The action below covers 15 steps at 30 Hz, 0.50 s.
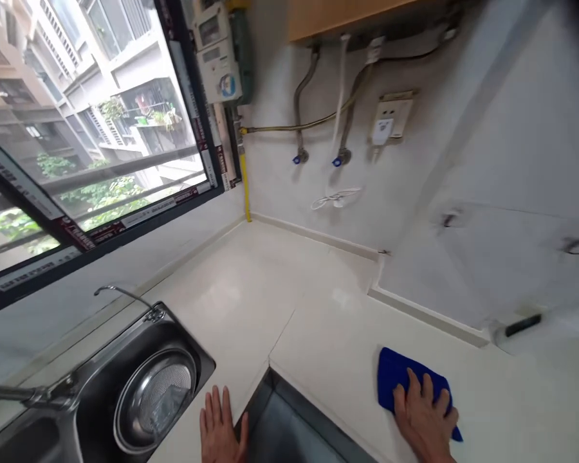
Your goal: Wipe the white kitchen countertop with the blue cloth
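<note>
My right hand (422,417) presses a folded blue cloth (390,366) onto the pale countertop (251,283), its fingers bent over the fabric. The cloth's left corner and a small right corner stick out from under the hand. Flat on the counter lies my left hand (219,434), fingers stretched out and holding nothing. It sits between the steel sink (200,357) and a rectangular cutout (294,418), with the thumb at the cutout's edge.
In the sink stands a metal colander (125,411) with clear plastic inside. A thin faucet (125,292) rises behind it. A window (101,116) is at left. Hoses, a yellow gas pipe (244,183), a meter (217,54) and a socket (395,116) line the wall. A raised edge borders the counter.
</note>
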### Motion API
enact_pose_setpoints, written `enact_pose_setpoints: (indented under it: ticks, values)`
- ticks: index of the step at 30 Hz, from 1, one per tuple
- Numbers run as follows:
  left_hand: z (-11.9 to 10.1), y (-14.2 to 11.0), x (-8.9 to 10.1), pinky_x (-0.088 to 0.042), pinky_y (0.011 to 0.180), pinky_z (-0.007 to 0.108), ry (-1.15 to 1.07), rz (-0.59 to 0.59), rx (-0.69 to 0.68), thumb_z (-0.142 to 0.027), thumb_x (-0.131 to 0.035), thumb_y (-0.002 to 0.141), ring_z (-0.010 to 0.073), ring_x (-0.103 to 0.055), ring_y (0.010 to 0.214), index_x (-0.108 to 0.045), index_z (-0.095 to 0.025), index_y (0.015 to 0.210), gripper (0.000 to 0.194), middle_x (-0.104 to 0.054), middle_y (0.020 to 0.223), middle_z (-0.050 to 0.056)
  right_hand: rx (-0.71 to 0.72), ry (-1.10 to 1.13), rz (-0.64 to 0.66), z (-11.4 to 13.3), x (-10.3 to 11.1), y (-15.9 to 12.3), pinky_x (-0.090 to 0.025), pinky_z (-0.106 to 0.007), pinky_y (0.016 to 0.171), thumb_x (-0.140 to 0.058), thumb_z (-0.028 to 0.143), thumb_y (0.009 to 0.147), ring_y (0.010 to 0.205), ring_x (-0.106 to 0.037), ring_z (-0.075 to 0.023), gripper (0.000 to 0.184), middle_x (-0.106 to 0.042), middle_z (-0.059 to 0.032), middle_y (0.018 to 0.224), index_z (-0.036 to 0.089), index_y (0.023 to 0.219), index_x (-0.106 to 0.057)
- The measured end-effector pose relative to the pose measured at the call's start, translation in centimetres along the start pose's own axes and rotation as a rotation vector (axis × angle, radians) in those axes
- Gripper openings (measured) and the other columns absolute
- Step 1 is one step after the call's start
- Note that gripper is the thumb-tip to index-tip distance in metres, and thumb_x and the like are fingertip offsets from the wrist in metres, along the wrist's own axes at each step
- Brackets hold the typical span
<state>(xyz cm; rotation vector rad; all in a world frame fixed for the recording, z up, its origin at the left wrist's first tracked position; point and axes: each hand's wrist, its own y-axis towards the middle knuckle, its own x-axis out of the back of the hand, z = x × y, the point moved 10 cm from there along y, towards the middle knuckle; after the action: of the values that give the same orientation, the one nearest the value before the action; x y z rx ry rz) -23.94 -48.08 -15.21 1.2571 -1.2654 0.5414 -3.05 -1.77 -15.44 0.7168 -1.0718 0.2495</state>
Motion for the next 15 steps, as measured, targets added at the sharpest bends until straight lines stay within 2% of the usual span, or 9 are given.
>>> enact_pose_setpoints:
  ticks: [3,8,11,15]
  values:
    - [-0.8,0.0,0.9,-0.036,0.118,0.06,0.001,0.042,-0.006,-0.042,-0.049,0.092,0.0338,-0.021,0.153,-0.006,-0.024,0.16,0.083,-0.021,0.166,0.014,-0.037,0.01,-0.015,1.2,-1.3,1.0,-0.031,-0.085,0.087,-0.037,0.058,0.091,0.135,-0.027,-0.0617,0.075,-0.043,-0.0341,0.144,0.009,0.147,-0.044]
    - [-1.2,-0.3,1.3,-0.034,0.119,0.061,-0.052,0.086,-0.007,-0.041,-0.053,0.09,0.0362,-0.016,0.154,-0.009,-0.02,0.16,0.085,-0.018,0.166,0.017,-0.003,0.044,0.081,5.7,-5.4,4.1,-0.028,-0.085,0.089,-0.035,0.063,0.091,0.133,-0.027,-0.0622,0.078,-0.042,-0.0322,0.144,0.012,0.149,-0.042]
    - [-1.0,-0.8,1.5,-0.035,0.119,0.062,-0.123,0.121,0.007,-0.038,-0.054,0.09,0.0371,-0.014,0.154,-0.018,-0.022,0.159,0.079,-0.022,0.165,0.015,0.07,0.052,0.119,10.4,-7.8,5.6,-0.027,-0.084,0.092,-0.031,0.062,0.092,0.134,-0.025,-0.0614,0.077,-0.04,-0.0307,0.146,0.011,0.15,-0.041]
    - [-0.4,-2.6,2.7,-0.046,0.114,0.053,-0.284,0.119,-0.02,-0.024,-0.046,0.094,0.0298,-0.02,0.154,-0.04,-0.027,0.15,0.056,-0.034,0.162,0.009,0.227,0.137,0.125,19.2,-10.2,6.7,-0.024,-0.083,0.093,-0.031,0.059,0.094,0.137,-0.022,-0.0584,0.073,-0.039,-0.028,0.147,0.016,0.151,-0.04]
